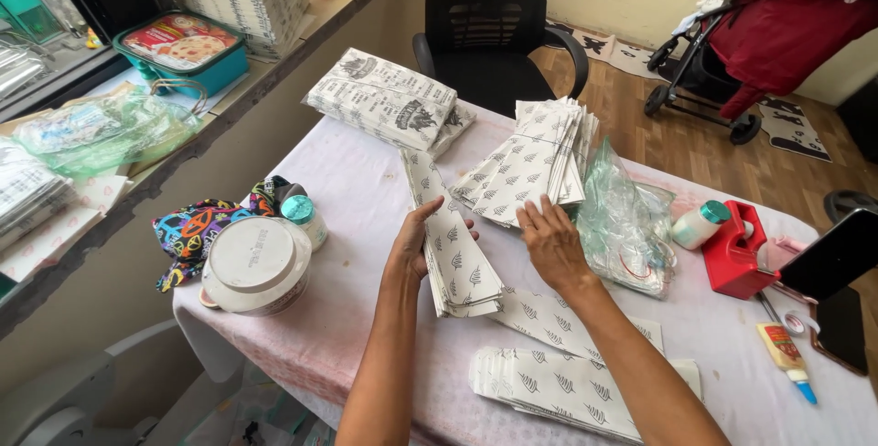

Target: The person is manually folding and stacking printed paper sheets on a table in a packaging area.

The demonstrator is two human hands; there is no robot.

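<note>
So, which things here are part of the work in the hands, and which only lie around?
In use:
left hand
right hand
leaf-print paper bags
fanned bag stack

Lying about:
white tub
red tape dispenser
glue tube
phone

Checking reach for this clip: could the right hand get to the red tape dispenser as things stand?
Probably yes. The right hand rests on a stack of paper bags, holding nothing, and only crumpled clear plastic lies low between it and the red tape dispenser.
</note>
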